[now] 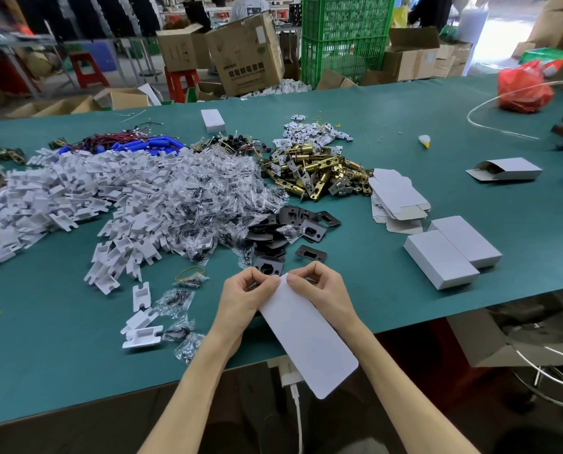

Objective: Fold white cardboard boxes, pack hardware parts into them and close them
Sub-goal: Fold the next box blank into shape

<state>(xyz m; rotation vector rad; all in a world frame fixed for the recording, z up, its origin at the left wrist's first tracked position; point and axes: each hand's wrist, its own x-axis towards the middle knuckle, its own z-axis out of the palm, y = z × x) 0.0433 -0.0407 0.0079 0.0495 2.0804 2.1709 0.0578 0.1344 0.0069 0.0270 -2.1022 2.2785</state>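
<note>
a: what do the two hands have?

b: one flat white cardboard box [309, 335], not yet folded up. it slants from the fingers back past the near edge of the green tabletop [60, 339]. the left hand [245, 296] and the right hand [319, 290] each pinch its far end, thumb and fingers curled onto the card.

a: how many made-up boxes?

b: four in all. two closed white boxes [440, 258] lie touching side by side, to the right of the flat box and a little beyond it. a third closed white box [213, 120] lies far beyond it. one white box with an open end [506, 170] lies on its side far to its right.

a: more blanks?

b: one loose stack of flat white blanks [398, 198], beyond the held box and to the right. i cannot count the sheets.

a: and the hardware?

b: one pile of brass latch bolts [319, 172] straight beyond the held box, too tangled to count. nearer, a heap of black metal plates [290, 227], with one plate [311, 253] lying apart just beyond the fingers. to the left of the held box, a wide heap of white plastic pieces [77, 191] and clear bags of small screws [208, 191]. one yellow rubber band [190, 272] lies just left of the left hand.
</note>
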